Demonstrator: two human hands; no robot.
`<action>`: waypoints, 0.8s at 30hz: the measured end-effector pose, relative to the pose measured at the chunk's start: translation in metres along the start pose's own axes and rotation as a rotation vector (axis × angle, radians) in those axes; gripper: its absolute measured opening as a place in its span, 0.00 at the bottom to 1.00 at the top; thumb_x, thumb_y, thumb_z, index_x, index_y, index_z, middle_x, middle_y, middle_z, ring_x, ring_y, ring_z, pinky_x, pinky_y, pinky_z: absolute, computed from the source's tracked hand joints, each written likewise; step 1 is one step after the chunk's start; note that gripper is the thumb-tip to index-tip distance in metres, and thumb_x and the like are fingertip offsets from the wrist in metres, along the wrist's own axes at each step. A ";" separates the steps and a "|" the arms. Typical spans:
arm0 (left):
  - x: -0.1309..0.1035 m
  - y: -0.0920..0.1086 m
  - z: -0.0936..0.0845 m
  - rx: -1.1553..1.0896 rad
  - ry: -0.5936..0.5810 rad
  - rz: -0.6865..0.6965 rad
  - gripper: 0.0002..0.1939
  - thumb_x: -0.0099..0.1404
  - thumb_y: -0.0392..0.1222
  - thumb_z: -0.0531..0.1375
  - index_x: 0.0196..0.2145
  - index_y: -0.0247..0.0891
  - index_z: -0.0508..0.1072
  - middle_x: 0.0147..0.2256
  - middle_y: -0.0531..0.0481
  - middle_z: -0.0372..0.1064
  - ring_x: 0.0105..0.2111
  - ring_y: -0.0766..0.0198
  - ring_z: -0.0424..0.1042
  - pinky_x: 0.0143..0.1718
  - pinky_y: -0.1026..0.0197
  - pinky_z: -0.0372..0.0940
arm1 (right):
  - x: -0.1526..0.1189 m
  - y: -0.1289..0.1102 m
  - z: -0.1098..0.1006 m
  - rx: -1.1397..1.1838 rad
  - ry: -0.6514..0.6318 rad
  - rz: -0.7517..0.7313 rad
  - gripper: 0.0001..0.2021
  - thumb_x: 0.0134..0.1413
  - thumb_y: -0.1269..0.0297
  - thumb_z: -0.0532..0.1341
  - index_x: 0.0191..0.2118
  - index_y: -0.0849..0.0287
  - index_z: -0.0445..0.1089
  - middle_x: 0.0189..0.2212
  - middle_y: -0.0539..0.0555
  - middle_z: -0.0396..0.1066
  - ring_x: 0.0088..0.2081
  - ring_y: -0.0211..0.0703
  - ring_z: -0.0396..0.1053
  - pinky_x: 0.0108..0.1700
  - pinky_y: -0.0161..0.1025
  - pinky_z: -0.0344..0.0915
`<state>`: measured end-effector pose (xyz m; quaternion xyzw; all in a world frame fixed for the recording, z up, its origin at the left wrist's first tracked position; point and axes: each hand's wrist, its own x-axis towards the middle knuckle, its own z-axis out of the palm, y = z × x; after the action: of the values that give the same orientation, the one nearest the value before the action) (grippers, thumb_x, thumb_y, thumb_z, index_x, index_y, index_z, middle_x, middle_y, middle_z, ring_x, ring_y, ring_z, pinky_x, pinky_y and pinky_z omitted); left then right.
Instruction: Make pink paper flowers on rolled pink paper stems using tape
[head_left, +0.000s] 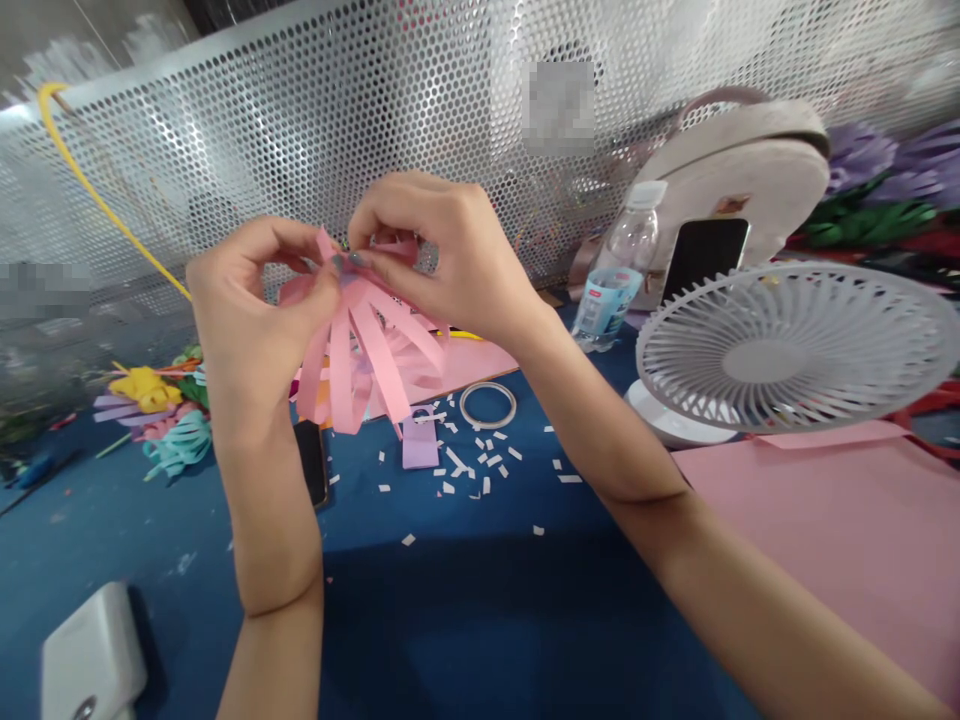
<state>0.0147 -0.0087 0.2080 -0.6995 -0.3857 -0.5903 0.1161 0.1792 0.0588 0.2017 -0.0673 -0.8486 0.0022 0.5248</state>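
My left hand [251, 310] and right hand [442, 250] are close together, both pinching the top of the pink paper flower [367, 350] so its loops hang down.

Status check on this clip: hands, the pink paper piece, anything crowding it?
Left hand and right hand both pinching pink looped paper flower at its top. Held above blue table. Tape ring, paper scraps below, not touching.

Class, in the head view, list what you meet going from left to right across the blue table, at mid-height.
Paper flowers → left hand → pink paper strips → right hand → water bottle → white fan.
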 end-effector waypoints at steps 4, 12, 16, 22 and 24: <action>0.000 0.002 0.001 0.018 0.020 -0.008 0.14 0.51 0.23 0.62 0.30 0.41 0.78 0.28 0.56 0.74 0.32 0.64 0.72 0.37 0.57 0.68 | 0.000 0.000 -0.002 0.012 -0.032 0.035 0.06 0.62 0.66 0.54 0.34 0.56 0.66 0.32 0.51 0.66 0.37 0.40 0.62 0.44 0.40 0.62; -0.001 0.004 -0.002 0.097 0.000 -0.025 0.09 0.56 0.30 0.67 0.32 0.45 0.79 0.30 0.55 0.76 0.33 0.61 0.75 0.37 0.56 0.71 | -0.001 0.000 -0.004 0.084 -0.055 0.049 0.05 0.62 0.68 0.55 0.34 0.58 0.67 0.33 0.49 0.67 0.35 0.36 0.62 0.40 0.36 0.61; 0.000 0.003 -0.004 0.114 0.001 -0.010 0.10 0.55 0.28 0.67 0.32 0.42 0.79 0.30 0.55 0.77 0.33 0.62 0.75 0.36 0.57 0.71 | -0.001 0.002 -0.005 0.085 -0.057 0.019 0.04 0.58 0.71 0.56 0.33 0.61 0.66 0.30 0.48 0.64 0.32 0.33 0.59 0.37 0.35 0.58; 0.000 0.002 -0.004 0.098 0.015 -0.017 0.14 0.55 0.23 0.63 0.32 0.41 0.79 0.30 0.55 0.76 0.33 0.63 0.74 0.38 0.58 0.70 | -0.001 0.003 -0.008 0.037 -0.095 0.098 0.05 0.56 0.73 0.56 0.31 0.57 0.64 0.31 0.48 0.65 0.33 0.35 0.60 0.40 0.36 0.62; -0.001 0.003 -0.004 0.085 0.021 -0.017 0.13 0.55 0.23 0.63 0.32 0.40 0.79 0.30 0.54 0.76 0.33 0.63 0.74 0.38 0.58 0.70 | -0.002 0.004 -0.010 0.029 -0.092 0.097 0.05 0.56 0.73 0.57 0.31 0.57 0.64 0.31 0.48 0.66 0.34 0.36 0.61 0.40 0.36 0.62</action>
<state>0.0137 -0.0131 0.2092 -0.6843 -0.4152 -0.5817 0.1447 0.1891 0.0615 0.2043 -0.1005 -0.8674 0.0432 0.4854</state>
